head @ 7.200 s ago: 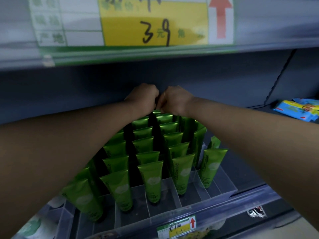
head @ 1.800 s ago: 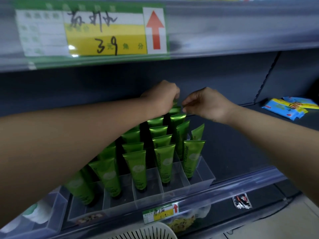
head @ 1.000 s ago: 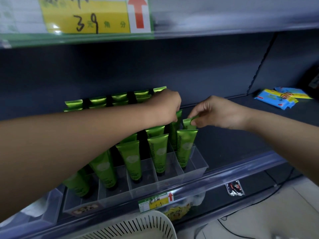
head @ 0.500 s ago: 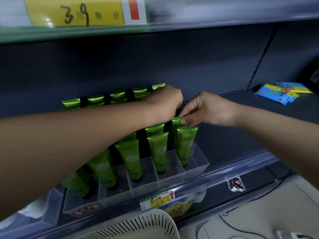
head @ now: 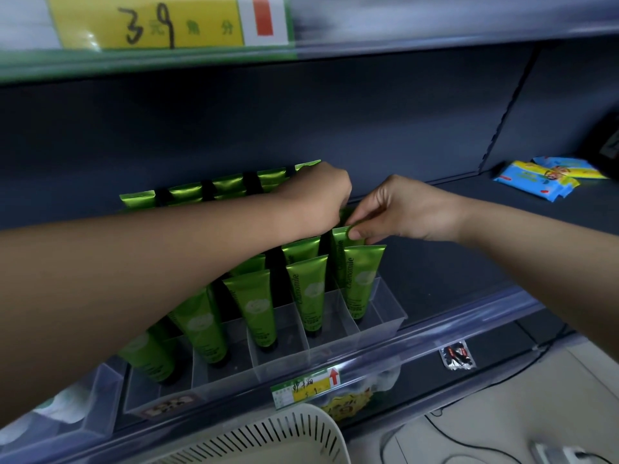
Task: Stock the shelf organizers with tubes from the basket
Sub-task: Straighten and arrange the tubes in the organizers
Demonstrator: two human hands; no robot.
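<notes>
Several rows of green tubes (head: 306, 289) stand cap-down in a clear divided shelf organizer (head: 385, 314). My right hand (head: 402, 211) pinches the crimped top of a green tube (head: 341, 241), second from the front in the rightmost lane. Just to its left, my left hand (head: 318, 195) reaches over the rows with fingers curled down among the tube tops; what it holds is hidden. The white slotted basket (head: 268, 437) shows at the bottom edge, its contents out of view.
The upper shelf edge with a yellow price label (head: 150, 25) hangs close overhead. Blue wipe packs (head: 539, 177) lie on the shelf at far right. Another clear organizer (head: 77, 403) sits at lower left. A small price tag (head: 306, 386) is on the shelf rail.
My right hand has settled its pinch on the second tube of the rightmost lane. My left hand stays over the back rows. The view has shifted slightly.
</notes>
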